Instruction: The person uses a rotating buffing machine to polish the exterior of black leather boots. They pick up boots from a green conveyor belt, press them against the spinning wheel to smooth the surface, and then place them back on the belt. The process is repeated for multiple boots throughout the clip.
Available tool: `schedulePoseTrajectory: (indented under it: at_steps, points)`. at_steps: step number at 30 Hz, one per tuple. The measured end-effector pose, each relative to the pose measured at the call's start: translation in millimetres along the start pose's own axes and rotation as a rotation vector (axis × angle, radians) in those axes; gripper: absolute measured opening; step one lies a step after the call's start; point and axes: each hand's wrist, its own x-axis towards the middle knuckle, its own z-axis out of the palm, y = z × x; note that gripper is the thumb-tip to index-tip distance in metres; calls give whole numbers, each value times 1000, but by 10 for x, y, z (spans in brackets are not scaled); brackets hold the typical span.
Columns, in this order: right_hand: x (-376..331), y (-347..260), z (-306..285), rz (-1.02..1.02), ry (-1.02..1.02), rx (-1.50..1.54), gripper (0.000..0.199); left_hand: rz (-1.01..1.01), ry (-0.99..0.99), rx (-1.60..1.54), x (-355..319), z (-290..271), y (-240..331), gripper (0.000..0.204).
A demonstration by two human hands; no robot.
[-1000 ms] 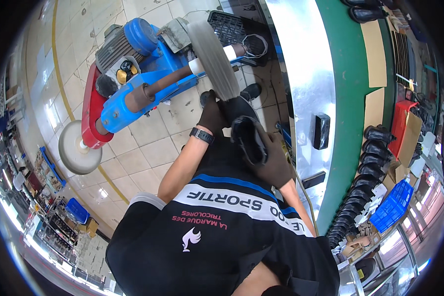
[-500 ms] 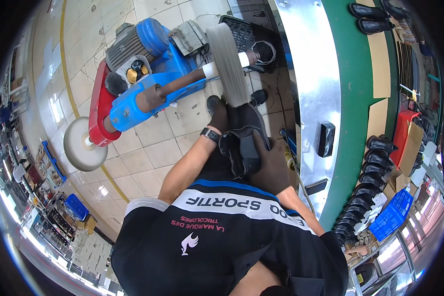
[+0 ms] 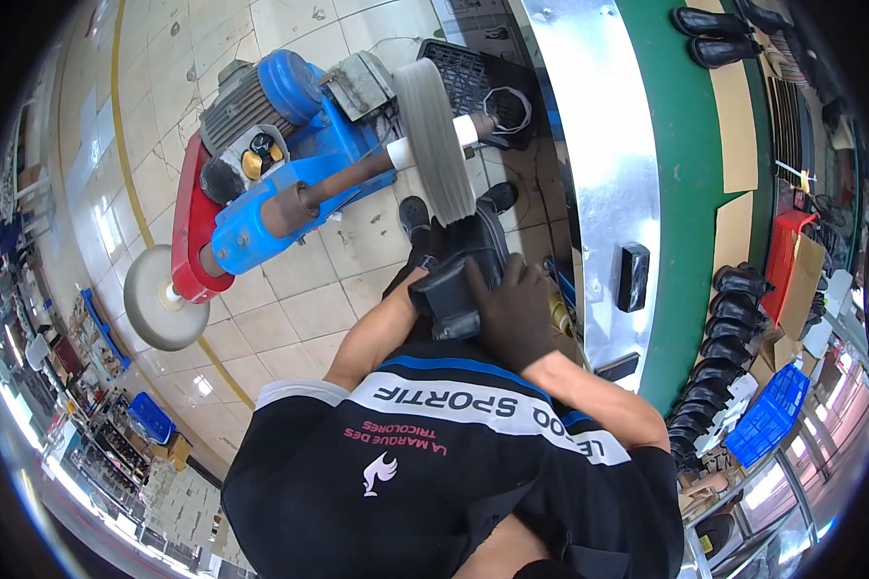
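A black leather boot (image 3: 451,297) is held in front of my body, its toe pointing away from me and up to the lower rim of a grey buffing wheel (image 3: 434,140). Whether the toe touches the wheel, I cannot tell for sure. My right hand (image 3: 515,307), in a dark brown glove, grips the boot's right side near the ankle, its fingers bent over the leather. On the other side my gloved left hand (image 3: 433,253) holds the boot from the left. Most of its fingers are hidden behind the boot.
The wheel sits on the shaft of a blue buffing machine (image 3: 251,227) with a second pale wheel (image 3: 164,297) at its left end. To the right runs a metal-edged green bench (image 3: 686,193) bearing a black block (image 3: 633,277) and several black shoes (image 3: 710,372). A black crate (image 3: 459,72) lies beyond.
The boot has rolled over, so its side shows where its opening faced up. My right hand has shifted slightly left along it, and the left wrist's watch is now hidden.
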Motion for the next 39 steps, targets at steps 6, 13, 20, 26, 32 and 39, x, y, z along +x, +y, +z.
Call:
schedulePoseTrajectory:
  at_steps: [6, 13, 20, 26, 32, 39]
  points:
    - [358, 43, 177, 44, -33, -26, 64, 5, 50, -7, 51, 48, 54, 43]
    - [-392, 261, -170, 106, 6, 351, 77, 224, 320, 67, 45, 91, -12, 43]
    - [-454, 542, 250, 334, 121, 914, 81, 484, 508, 2118, 40, 521, 95, 43]
    - [-241, 871, 895, 679, -8, 1781, 44, 631, 506, 1932, 259, -91, 251, 40]
    - [441, 936, 961, 805, -178, 2202, 36, 553, 424, 1231, 429, -779, 711, 39]
    - [635, 854, 1000, 764, -257, 1828, 49, 272, 481, 108, -71, -708, 819, 42]
